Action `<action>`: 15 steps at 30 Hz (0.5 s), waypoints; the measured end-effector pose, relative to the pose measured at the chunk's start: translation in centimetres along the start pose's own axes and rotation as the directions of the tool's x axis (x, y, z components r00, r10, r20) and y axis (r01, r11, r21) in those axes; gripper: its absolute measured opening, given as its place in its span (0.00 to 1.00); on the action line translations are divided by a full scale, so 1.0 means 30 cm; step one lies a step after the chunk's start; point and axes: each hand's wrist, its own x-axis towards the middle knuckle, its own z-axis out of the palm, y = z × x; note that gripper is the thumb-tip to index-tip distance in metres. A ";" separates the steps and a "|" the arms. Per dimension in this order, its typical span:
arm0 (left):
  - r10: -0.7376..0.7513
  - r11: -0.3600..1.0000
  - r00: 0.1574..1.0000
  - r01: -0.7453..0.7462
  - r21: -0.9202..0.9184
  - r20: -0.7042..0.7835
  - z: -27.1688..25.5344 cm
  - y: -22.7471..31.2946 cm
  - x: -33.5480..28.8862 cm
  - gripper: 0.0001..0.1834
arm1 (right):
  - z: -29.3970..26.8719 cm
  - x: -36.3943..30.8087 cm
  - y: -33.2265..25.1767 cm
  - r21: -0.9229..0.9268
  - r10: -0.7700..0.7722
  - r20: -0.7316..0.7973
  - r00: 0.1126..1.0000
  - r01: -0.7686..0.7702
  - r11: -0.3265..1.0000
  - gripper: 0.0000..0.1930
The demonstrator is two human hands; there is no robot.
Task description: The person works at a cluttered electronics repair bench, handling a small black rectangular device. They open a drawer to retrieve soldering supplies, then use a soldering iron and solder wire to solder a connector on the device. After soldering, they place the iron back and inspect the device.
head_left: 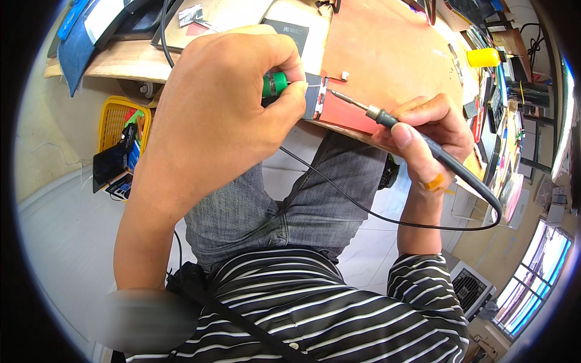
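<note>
My left hand (221,100) is closed around a green tube of solder wire (275,85), pinching the thin wire (313,85) between thumb and forefinger. That wire reaches toward a narrow circuit strip (321,100) along the edge of a dark flat piece (311,97), which looks like a battery. Pen-style, a soldering iron (382,116) with a black grip rests in my right hand (433,130). Its metal tip points left and is at or very near the strip; contact is too small to tell. A small connector (344,76) stands just beyond the strip.
A reddish-orange mat (387,60) covers the bench. The iron's black cable (357,202) loops below my right hand and across my lap. A yellow bottle (483,57) and assorted tools are at right. A yellow basket (108,130) of items is below the bench at left.
</note>
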 end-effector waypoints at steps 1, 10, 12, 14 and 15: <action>0.010 1.000 1.000 -0.010 0.008 -0.007 0.001 0.001 0.000 0.05 | 0.000 0.000 0.002 -0.032 -0.011 0.004 1.000 0.011 0.999 0.09; 0.026 0.999 1.000 -0.026 0.038 -0.007 0.002 0.010 0.001 0.05 | -0.003 0.001 0.001 -0.102 0.006 0.001 1.000 -0.005 0.995 0.08; 0.023 0.999 1.000 -0.023 0.036 -0.002 0.004 0.010 0.004 0.05 | -0.005 -0.001 -0.007 -0.057 0.045 -0.013 0.999 -0.045 0.997 0.07; 0.013 0.999 1.000 -0.013 0.037 0.000 0.001 0.012 0.003 0.05 | -0.009 0.003 -0.007 -0.060 0.043 0.004 0.999 -0.043 0.997 0.07; 0.007 0.999 1.000 -0.007 0.037 0.001 0.000 0.013 0.002 0.05 | -0.009 0.005 -0.008 -0.061 0.042 0.013 0.999 -0.042 0.997 0.07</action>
